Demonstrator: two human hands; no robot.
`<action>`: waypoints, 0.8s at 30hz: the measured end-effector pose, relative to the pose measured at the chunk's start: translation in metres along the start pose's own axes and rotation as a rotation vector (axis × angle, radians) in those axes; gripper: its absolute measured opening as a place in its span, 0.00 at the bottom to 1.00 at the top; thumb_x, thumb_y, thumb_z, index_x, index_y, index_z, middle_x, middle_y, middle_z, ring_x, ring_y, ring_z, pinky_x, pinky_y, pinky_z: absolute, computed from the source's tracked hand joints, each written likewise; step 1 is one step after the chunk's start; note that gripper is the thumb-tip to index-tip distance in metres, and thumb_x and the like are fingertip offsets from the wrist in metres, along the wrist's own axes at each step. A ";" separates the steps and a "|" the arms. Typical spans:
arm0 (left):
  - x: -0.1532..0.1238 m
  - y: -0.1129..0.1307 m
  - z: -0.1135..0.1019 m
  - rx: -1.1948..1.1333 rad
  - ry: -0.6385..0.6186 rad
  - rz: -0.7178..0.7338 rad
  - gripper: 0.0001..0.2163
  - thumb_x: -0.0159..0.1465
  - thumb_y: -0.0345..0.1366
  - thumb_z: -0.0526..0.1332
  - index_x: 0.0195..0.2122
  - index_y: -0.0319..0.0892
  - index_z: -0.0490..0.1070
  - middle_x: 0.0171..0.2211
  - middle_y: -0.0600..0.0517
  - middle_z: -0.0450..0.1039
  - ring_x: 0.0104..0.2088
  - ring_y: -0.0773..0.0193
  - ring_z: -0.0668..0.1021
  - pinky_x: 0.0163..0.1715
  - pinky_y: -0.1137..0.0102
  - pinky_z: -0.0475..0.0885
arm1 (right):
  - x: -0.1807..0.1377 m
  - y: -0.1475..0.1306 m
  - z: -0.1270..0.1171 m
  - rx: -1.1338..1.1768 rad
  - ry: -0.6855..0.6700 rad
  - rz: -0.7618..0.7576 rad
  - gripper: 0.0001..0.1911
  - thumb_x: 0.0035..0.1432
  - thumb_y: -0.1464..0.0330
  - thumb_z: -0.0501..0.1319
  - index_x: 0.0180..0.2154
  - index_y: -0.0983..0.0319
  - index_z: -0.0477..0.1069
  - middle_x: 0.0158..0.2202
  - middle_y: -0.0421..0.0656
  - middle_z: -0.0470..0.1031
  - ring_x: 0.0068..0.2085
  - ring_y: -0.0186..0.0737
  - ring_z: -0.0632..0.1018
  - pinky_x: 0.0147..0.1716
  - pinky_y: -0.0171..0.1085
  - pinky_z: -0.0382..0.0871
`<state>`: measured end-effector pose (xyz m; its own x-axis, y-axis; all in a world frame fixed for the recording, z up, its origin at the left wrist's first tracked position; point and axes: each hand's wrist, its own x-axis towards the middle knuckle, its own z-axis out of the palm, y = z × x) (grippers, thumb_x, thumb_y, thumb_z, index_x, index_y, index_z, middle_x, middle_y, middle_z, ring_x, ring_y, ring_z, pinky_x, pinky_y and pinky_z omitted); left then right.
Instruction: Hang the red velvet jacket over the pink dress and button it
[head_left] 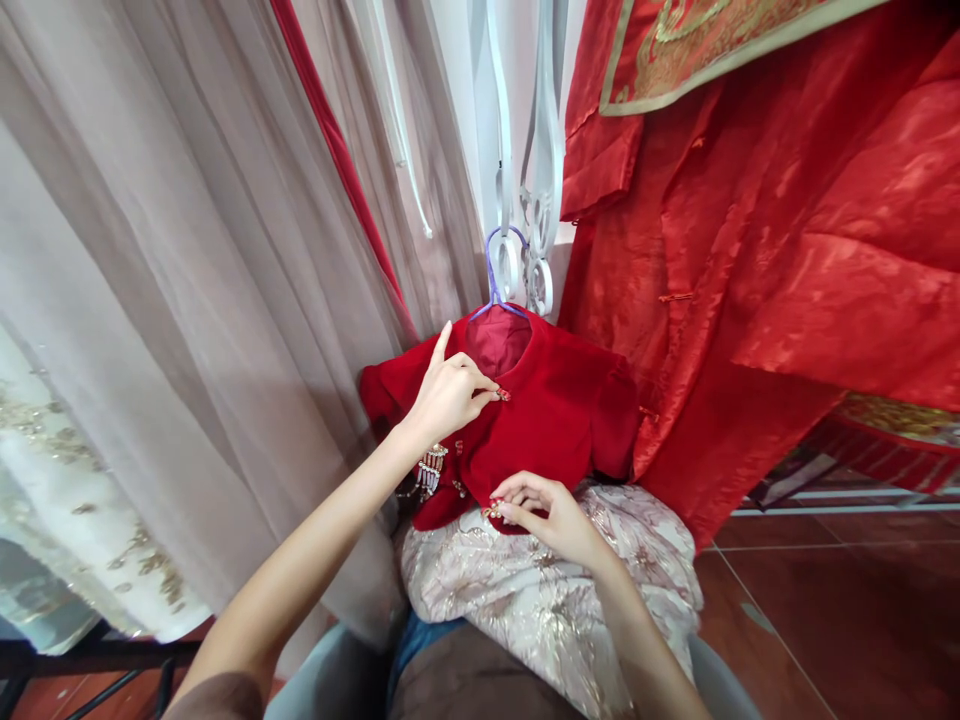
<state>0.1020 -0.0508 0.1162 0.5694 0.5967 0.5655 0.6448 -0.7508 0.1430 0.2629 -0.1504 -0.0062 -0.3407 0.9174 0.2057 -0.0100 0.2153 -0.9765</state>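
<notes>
A red velvet short-sleeved jacket hangs on a purple hanger, its front lying toward me. My left hand is closed in a pinch at a small jewelled button below the neckline, with the index finger pointing up. Lower down, my right hand pinches the front edge of the jacket beside a gold and pearl ornament. A beaded tassel ornament hangs on the jacket's left side. Under the jacket spreads a pale floral brocade skirt, draped across my lap.
Sheer greyish-pink curtains fall along the left. A white scrolled metal stand carries the hanger. Red satin garments hang close on the right. At far left is a white gown with gold trim. Red floor tiles show lower right.
</notes>
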 end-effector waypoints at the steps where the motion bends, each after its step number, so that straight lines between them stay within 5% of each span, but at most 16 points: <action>1: 0.003 0.000 0.000 -0.019 -0.009 -0.011 0.07 0.57 0.32 0.63 0.32 0.51 0.79 0.23 0.56 0.73 0.34 0.61 0.75 0.63 0.40 0.37 | 0.000 -0.001 0.000 -0.008 0.004 -0.004 0.12 0.55 0.60 0.63 0.37 0.61 0.74 0.33 0.42 0.76 0.35 0.37 0.77 0.32 0.33 0.70; 4: 0.006 0.002 0.001 -0.048 -0.025 -0.037 0.08 0.58 0.32 0.60 0.30 0.51 0.79 0.20 0.55 0.71 0.34 0.59 0.74 0.63 0.39 0.38 | -0.005 -0.004 -0.005 -0.054 -0.001 -0.029 0.11 0.56 0.61 0.63 0.37 0.61 0.74 0.33 0.43 0.76 0.36 0.37 0.77 0.32 0.33 0.70; 9: -0.006 0.003 -0.004 -0.043 0.029 -0.069 0.08 0.60 0.38 0.59 0.27 0.48 0.76 0.19 0.53 0.68 0.34 0.57 0.73 0.62 0.38 0.42 | -0.006 -0.025 -0.019 -0.146 -0.268 -0.026 0.10 0.55 0.61 0.64 0.36 0.61 0.73 0.30 0.41 0.76 0.32 0.35 0.76 0.29 0.32 0.70; 13: -0.017 -0.004 -0.005 0.134 0.133 -0.081 0.11 0.60 0.35 0.57 0.41 0.43 0.75 0.28 0.49 0.71 0.41 0.54 0.74 0.62 0.39 0.43 | 0.031 -0.046 -0.006 0.008 0.104 -0.212 0.18 0.58 0.57 0.59 0.47 0.59 0.68 0.47 0.46 0.74 0.49 0.39 0.75 0.48 0.38 0.71; 17: -0.026 -0.007 0.009 0.362 0.346 -0.135 0.28 0.58 0.26 0.52 0.61 0.38 0.56 0.52 0.41 0.63 0.57 0.50 0.66 0.61 0.38 0.39 | 0.069 -0.047 0.024 -0.012 0.319 -0.217 0.39 0.59 0.49 0.54 0.64 0.60 0.46 0.67 0.53 0.49 0.66 0.49 0.56 0.61 0.50 0.57; 21: -0.036 -0.013 0.017 0.368 0.580 -0.225 0.31 0.56 0.23 0.52 0.63 0.38 0.50 0.58 0.38 0.52 0.62 0.49 0.58 0.62 0.42 0.44 | 0.073 -0.031 0.025 -0.219 0.612 -0.086 0.54 0.53 0.43 0.56 0.66 0.71 0.37 0.68 0.61 0.34 0.68 0.60 0.35 0.63 0.61 0.36; 24: -0.049 -0.024 0.015 0.357 0.727 -0.338 0.29 0.55 0.23 0.54 0.60 0.39 0.56 0.58 0.38 0.51 0.62 0.48 0.57 0.62 0.47 0.49 | 0.068 -0.022 -0.003 -0.401 0.720 -0.089 0.56 0.53 0.42 0.54 0.65 0.76 0.37 0.67 0.66 0.34 0.68 0.62 0.35 0.63 0.61 0.36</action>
<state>0.0658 -0.0581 0.0729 -0.0681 0.3518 0.9336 0.9105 -0.3607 0.2024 0.2433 -0.0920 0.0290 0.3327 0.8517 0.4049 0.3737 0.2751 -0.8858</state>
